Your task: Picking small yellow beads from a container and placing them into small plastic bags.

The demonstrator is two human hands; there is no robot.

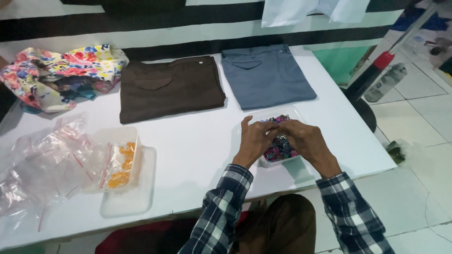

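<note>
At the far left edge of the white table, a heap of clear plastic bags with thin red strips is lying crumpled, spilling over a clear plastic box that is holding small orange pieces; the box is sitting on its flat lid. Behind the bags, a bunched floral cloth is resting near the wall. Moving right, folded brown trousers and folded grey-blue trousers are lying side by side, just apart. In front of the grey pair, a shallow clear tray is holding a pile of small beads in purple, pink and blue. The left hand and the right hand are hovering together over this tray, fingers curled inward and meeting above the beads, pinching something too small to tell. Both plaid sleeves are reaching across the table's near edge. On the tiled floor at right, a plastic bottle is lying.
</note>
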